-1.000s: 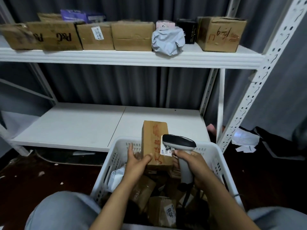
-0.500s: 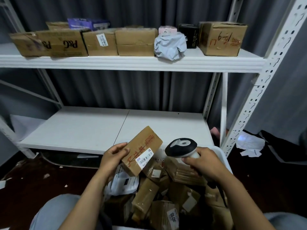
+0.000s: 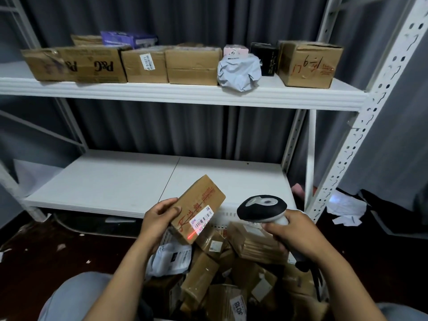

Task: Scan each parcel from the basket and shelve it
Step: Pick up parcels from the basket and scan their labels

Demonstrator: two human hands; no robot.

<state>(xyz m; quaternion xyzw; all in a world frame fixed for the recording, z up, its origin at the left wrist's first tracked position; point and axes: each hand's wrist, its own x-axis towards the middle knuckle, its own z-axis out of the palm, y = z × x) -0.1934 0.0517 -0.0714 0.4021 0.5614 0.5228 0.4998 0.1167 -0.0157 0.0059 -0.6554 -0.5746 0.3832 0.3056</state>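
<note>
Lower centre-left: left hand grips the near end of a brown cardboard parcel, thumb on top, holding it tilted above the basket. The parcel carries red handwriting and a white barcode label; a red scan line falls just below the label. Lower right: right hand is wrapped round the handle of a black-and-white scanner.

One view only, head-worn, wide-angle. Looks forward and down along the person's forearms. Close range: left hand, right hand and basket sit low centre. Faces the rack nearly square-on; lower shelf near, upper shelf higher. Upright leans with lens distortion.
</note>
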